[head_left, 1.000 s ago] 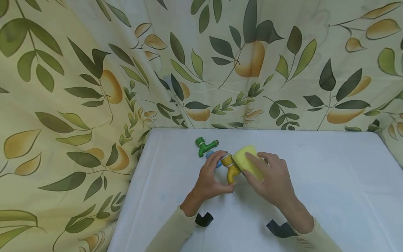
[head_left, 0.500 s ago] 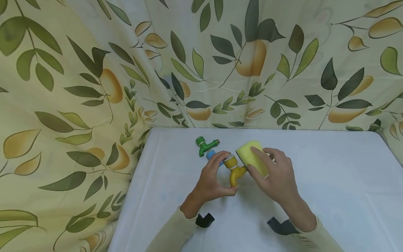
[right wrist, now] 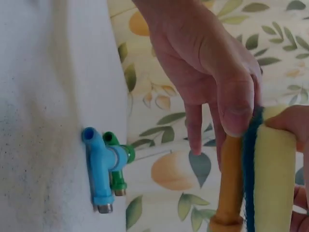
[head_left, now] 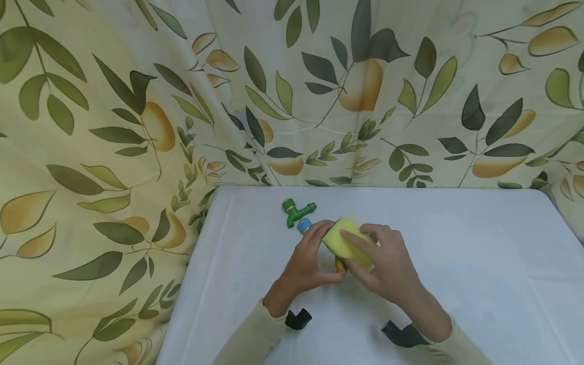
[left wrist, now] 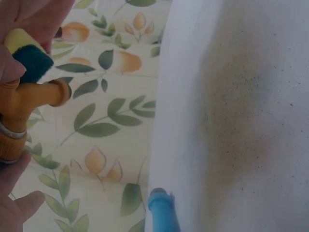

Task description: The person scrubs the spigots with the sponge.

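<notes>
In the head view my left hand [head_left: 303, 261] grips a yellow tap [left wrist: 29, 99] at its two ends, between thumb and fingers, above the table. My right hand [head_left: 394, 261] pinches a yellow sponge [head_left: 338, 242] with a dark green scouring side. That scouring side [right wrist: 250, 169] lies against the tap's body in the right wrist view. From the head camera the sponge hides most of the tap; only the tip of its spout shows below. The left wrist view has the tap's open threaded end pointing right, next to the sponge.
A green tap [head_left: 298, 211] lies on the white table [head_left: 456, 243], beyond my left hand. Close to it lies a blue tap [right wrist: 100, 166], partly hidden by that hand in the head view. A leaf-patterned curtain [head_left: 319, 101] borders the table's back and left.
My right hand first drew the sponge up and right off the tap, then brought it back left and down over it. The left hand keeps its grip on the tap, shifting only slightly.
</notes>
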`<state>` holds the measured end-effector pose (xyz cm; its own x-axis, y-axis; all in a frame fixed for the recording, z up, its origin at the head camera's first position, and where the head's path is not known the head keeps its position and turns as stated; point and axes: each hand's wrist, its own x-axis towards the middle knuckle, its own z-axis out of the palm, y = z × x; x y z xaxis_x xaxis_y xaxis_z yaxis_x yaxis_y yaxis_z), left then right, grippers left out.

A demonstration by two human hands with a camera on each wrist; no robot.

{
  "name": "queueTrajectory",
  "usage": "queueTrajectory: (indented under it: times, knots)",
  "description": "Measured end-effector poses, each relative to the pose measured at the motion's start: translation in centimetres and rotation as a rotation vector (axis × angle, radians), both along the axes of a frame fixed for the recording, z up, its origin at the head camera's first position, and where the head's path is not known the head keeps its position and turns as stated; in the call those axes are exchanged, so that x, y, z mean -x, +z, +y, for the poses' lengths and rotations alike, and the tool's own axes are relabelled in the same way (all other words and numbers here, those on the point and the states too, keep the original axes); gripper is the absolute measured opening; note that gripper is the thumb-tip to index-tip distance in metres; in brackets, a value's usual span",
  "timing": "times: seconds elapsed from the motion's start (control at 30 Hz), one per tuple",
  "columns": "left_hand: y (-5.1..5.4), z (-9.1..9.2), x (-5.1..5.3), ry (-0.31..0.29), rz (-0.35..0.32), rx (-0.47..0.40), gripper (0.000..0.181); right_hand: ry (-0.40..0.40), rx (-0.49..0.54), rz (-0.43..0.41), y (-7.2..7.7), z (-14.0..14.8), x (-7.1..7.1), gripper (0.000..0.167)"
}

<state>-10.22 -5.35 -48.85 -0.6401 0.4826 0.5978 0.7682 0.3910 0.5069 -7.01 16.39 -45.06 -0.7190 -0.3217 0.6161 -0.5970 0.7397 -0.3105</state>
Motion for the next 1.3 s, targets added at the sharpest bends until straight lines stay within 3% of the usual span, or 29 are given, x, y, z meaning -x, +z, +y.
queueTrajectory:
  times: [0.13,0.23,0.43,0.63,0.77,0.93,1.07,1.2,1.3]
  knots:
    - [-0.3,-0.2,0.0,0.002,-0.026,-0.049,0.099,-0.095,-0.020,0.027,0.0,0.7,0.5,0.043]
    - [-0.5,-0.3,0.0,0.003,-0.040,-0.080,0.101,-0.149,0.031,-0.014,-0.1,1.0,0.5,0.048]
    - [-0.2,-0.4,0.1,0.000,-0.034,-0.093,0.101,-0.053,0.083,-0.052,-0.8,0.8,-0.3,0.046]
    - [-0.1,-0.2,0.0,-0.009,-0.043,-0.078,0.102,-0.096,0.107,-0.036,-0.9,0.5,-0.1,0.047]
    - [0.1,0.0,-0.2,-0.034,-0.029,-0.056,0.100,-0.031,0.101,-0.052,-0.7,0.2,-0.3,0.046]
    - [0.3,0.0,-0.1,-0.030,-0.003,-0.064,0.099,-0.043,0.104,-0.025,-0.5,0.3,0.0,0.044]
    - [0.4,0.0,0.1,-0.029,-0.005,-0.068,0.098,0.008,0.069,-0.025,-0.3,0.4,0.0,0.043]
    - [0.4,-0.1,0.1,-0.023,-0.014,-0.070,0.099,-0.030,0.077,-0.010,-0.2,0.6,0.3,0.043]
    - [0.4,-0.2,0.2,-0.017,-0.013,-0.068,0.100,0.003,0.071,-0.015,-0.2,0.7,0.3,0.043]
